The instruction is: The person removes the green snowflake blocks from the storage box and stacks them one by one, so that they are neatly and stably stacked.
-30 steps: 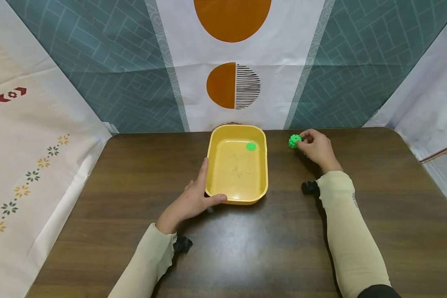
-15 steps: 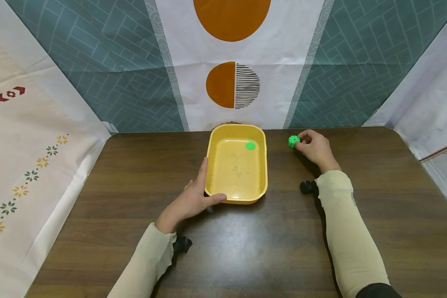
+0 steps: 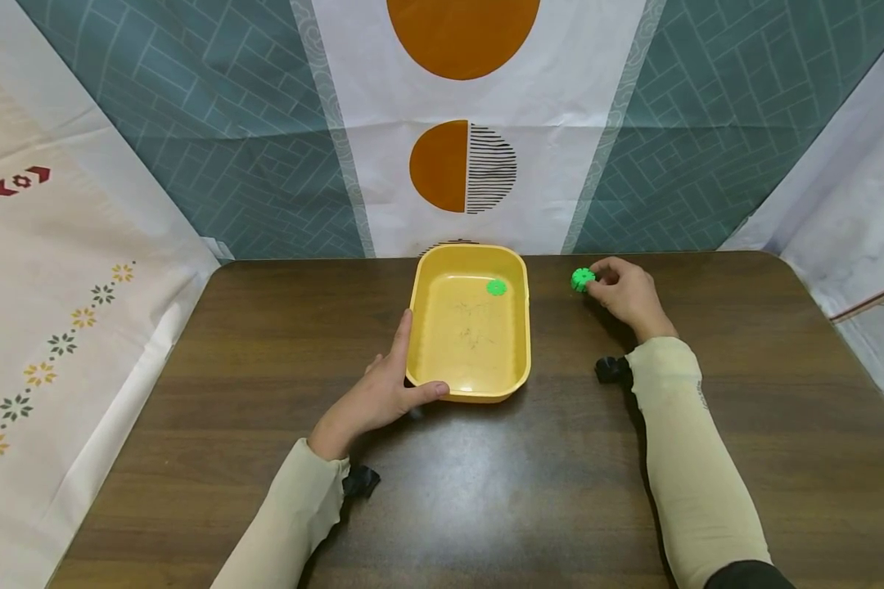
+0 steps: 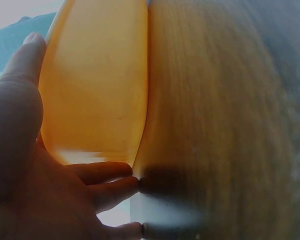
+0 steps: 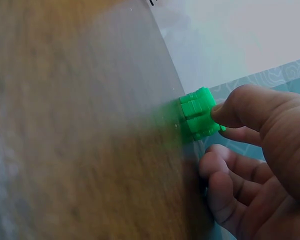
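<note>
A yellow plastic tray (image 3: pixel 468 343) stands on the table, with one flat green notched disc (image 3: pixel 497 287) inside near its far end. My left hand (image 3: pixel 379 391) rests against the tray's near left corner, thumb on the near rim and index finger along the left side. In the left wrist view its fingers (image 4: pixel 107 192) are fairly straight, tips at the tabletop beside the tray wall (image 4: pixel 97 80). Right of the tray, my right hand (image 3: pixel 629 296) pinches a short stack of green notched discs (image 5: pixel 198 114) between thumb and fingers. That stack appears to stand on the table.
The brown wooden table (image 3: pixel 530 499) ends at a patterned cloth backdrop (image 3: pixel 265 164) just behind the tray. White cloth (image 3: pixel 59 343) hangs on the left, and another white cloth (image 3: pixel 840 180) on the right. Each wrist carries a small black device (image 3: pixel 613 370).
</note>
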Demonstrator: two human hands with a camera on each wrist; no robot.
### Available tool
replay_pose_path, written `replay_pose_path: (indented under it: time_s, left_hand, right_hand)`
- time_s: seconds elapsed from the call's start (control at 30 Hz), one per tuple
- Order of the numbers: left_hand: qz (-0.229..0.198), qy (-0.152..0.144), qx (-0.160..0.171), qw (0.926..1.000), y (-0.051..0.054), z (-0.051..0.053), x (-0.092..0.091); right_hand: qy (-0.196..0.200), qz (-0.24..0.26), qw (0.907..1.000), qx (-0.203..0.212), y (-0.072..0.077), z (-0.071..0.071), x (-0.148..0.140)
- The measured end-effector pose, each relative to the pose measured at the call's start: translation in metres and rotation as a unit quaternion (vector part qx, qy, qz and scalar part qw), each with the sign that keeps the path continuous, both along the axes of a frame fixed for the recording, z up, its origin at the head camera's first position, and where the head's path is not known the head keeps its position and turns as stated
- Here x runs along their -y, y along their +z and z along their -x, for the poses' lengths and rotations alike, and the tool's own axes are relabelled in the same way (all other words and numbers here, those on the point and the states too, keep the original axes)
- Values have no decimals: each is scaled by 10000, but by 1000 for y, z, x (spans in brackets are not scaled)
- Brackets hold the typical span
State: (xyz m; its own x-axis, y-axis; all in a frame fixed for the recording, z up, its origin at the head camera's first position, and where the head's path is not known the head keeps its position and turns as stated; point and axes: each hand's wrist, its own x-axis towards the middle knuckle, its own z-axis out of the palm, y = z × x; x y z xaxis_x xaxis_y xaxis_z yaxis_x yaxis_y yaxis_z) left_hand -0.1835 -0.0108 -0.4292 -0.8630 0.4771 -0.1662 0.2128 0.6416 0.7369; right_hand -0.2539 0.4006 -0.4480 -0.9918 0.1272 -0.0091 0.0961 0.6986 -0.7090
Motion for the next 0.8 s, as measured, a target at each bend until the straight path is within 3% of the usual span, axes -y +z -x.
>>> replay_pose_path:
  time_s: [0.43, 0.8]
  left_hand:
    - [140, 106, 130, 9998, 4, 0, -2]
    - [126, 210, 148, 9996, 1, 0, -1]
  right_hand:
    - [87, 8, 9999, 129, 3, 1, -3]
    - [137, 159, 9996, 163, 2, 0, -3]
